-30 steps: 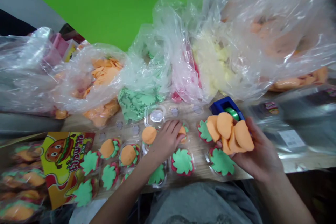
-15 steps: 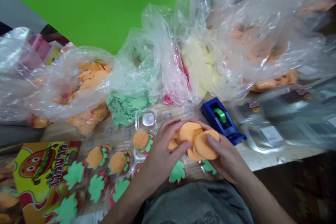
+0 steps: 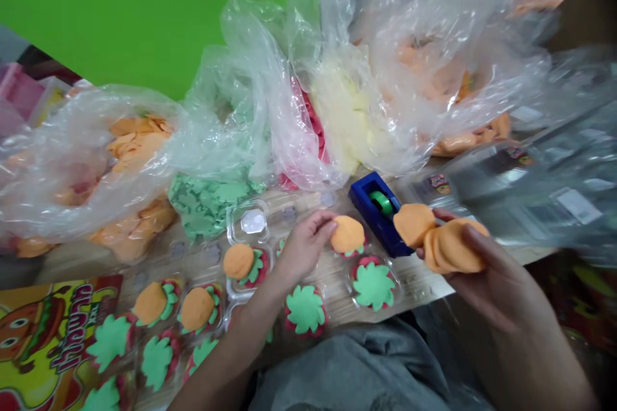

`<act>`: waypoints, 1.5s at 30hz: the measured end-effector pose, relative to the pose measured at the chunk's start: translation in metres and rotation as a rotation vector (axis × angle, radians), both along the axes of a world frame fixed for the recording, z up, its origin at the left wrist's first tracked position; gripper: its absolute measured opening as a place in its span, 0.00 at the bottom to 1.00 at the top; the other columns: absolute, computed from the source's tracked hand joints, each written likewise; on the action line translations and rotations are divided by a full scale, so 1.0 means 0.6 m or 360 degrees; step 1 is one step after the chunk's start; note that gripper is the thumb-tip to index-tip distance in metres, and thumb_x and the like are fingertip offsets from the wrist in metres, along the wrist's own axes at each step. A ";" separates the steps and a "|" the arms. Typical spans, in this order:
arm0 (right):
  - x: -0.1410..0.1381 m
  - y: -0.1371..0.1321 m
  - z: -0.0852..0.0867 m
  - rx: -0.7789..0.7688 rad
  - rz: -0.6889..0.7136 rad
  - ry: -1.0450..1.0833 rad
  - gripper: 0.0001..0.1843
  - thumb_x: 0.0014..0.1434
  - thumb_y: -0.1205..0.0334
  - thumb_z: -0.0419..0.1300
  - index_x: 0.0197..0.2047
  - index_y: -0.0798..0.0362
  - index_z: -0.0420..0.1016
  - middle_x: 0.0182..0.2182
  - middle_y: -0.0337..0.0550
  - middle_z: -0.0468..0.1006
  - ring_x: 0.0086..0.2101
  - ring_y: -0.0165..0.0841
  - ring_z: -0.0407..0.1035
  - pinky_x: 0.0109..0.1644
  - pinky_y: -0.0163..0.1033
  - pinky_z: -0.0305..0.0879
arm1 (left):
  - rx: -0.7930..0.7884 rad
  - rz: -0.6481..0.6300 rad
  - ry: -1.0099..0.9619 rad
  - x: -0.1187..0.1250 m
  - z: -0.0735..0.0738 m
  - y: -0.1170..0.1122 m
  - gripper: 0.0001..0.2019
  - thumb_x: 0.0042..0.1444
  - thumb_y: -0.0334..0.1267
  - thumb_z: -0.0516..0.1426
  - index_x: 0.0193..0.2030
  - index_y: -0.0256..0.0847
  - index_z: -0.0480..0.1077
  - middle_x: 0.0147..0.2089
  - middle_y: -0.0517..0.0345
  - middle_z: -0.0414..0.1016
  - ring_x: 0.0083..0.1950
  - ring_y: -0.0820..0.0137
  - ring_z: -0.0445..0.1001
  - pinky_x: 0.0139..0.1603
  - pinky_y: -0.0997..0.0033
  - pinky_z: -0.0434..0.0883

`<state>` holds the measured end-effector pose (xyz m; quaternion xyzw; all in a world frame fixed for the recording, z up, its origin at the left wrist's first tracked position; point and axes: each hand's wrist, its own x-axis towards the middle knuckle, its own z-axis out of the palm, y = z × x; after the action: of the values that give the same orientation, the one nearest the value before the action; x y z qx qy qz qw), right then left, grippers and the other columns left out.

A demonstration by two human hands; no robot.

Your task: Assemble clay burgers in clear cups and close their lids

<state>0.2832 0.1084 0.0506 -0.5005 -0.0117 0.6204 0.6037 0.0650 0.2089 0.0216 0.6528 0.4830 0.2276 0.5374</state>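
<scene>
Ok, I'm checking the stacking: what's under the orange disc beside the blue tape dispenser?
A green leafy piece with a red edge shows around the rim of the orange disc. The disc covers the rest, so the middle of that piece can't be seen.

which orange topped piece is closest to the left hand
The one just off the left hand: orange disc on green and red layers, beside the blue tape dispenser. The other orange-topped ones lie farther left.

A bright green wall fills the top of the view under even light. Below it runs a light wooden desk (image 3: 332,292), its near edge giving way to dim, blurred colours.
</scene>
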 end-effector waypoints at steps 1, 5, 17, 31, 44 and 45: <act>0.007 -0.001 0.001 -0.0013 -0.0047 -0.0029 0.12 0.50 0.58 0.61 0.40 0.48 0.76 0.38 0.40 0.80 0.33 0.35 0.75 0.37 0.34 0.74 | 0.0024 -0.0028 0.0037 0.008 -0.008 -0.006 0.08 0.56 0.36 0.52 0.38 0.38 0.71 0.34 0.58 0.75 0.36 0.69 0.73 0.38 0.70 0.70; 0.002 0.000 0.011 -0.0010 -0.0068 -0.0030 0.14 0.46 0.57 0.64 0.39 0.48 0.76 0.37 0.39 0.79 0.31 0.35 0.75 0.34 0.34 0.74 | 0.0252 0.0035 0.0211 0.034 -0.026 -0.022 0.07 0.55 0.32 0.53 0.37 0.40 0.72 0.36 0.54 0.73 0.43 0.62 0.68 0.51 0.55 0.63; -0.070 0.006 0.027 0.0319 0.0507 0.0165 0.10 0.55 0.63 0.59 0.41 0.50 0.76 0.40 0.40 0.78 0.36 0.32 0.73 0.37 0.32 0.71 | -0.0461 0.0087 -0.0408 0.001 0.082 -0.056 0.09 0.55 0.41 0.55 0.41 0.40 0.69 0.38 0.59 0.75 0.39 0.72 0.73 0.41 0.74 0.69; -0.017 -0.026 0.011 0.0206 0.0072 -0.0058 0.10 0.55 0.59 0.58 0.41 0.49 0.75 0.41 0.42 0.79 0.42 0.35 0.72 0.44 0.37 0.70 | 0.1146 -0.0896 0.0408 0.004 -0.012 -0.145 0.08 0.59 0.37 0.52 0.43 0.38 0.68 0.44 0.55 0.74 0.49 0.67 0.68 0.56 0.60 0.62; -0.139 0.008 0.029 0.0345 0.0534 0.0537 0.26 0.58 0.41 0.48 0.46 0.51 0.75 0.45 0.44 0.77 0.45 0.34 0.70 0.46 0.36 0.66 | 0.0998 -0.0031 0.0397 -0.010 0.082 -0.124 0.14 0.54 0.39 0.57 0.47 0.45 0.62 0.53 0.50 0.65 0.55 0.61 0.63 0.55 0.55 0.61; -0.143 0.009 0.030 0.0324 0.0554 0.0543 0.26 0.58 0.42 0.48 0.45 0.52 0.75 0.44 0.44 0.78 0.43 0.33 0.71 0.44 0.34 0.66 | 0.0989 0.0024 0.0275 -0.012 0.079 -0.127 0.10 0.54 0.36 0.58 0.42 0.45 0.62 0.51 0.53 0.67 0.53 0.63 0.65 0.54 0.57 0.63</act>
<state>0.1976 0.1140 0.0684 -0.3158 -0.0580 0.7858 0.5285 0.0576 0.1325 0.0690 0.7990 0.4389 0.3119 0.2678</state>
